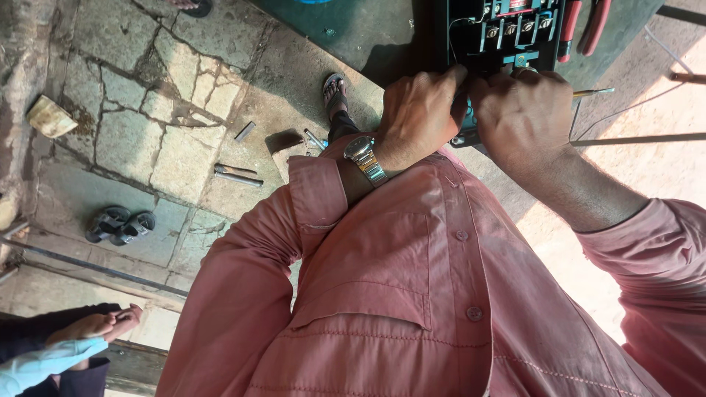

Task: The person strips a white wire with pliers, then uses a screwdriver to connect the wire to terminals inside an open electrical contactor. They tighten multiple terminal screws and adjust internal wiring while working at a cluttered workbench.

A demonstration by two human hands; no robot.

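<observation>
Pink shirt, buttoned, sleeves rolled; fills the near foreground.

Metal wristwatch on the left wrist.

Left hand: fingers curled together, tips pressed on the lower edge of the electrical unit; whether they grip a part of it cannot be told.

Right hand: fingers closed in a fist against the same lower edge, beside the left hand, knuckles touching or nearly so. A thin screwdriver tip juts out just right of this hand; the grip on it is hidden.

Electrical unit: black and teal, with terminal screws, at top centre on a dark green surface.

Red-handled pliers just right of the unit.

Sandalled foot on the stone floor.

Metal rods and a pair of sandals lie farther left.

Another person's clasped hands at the lower left corner.
</observation>
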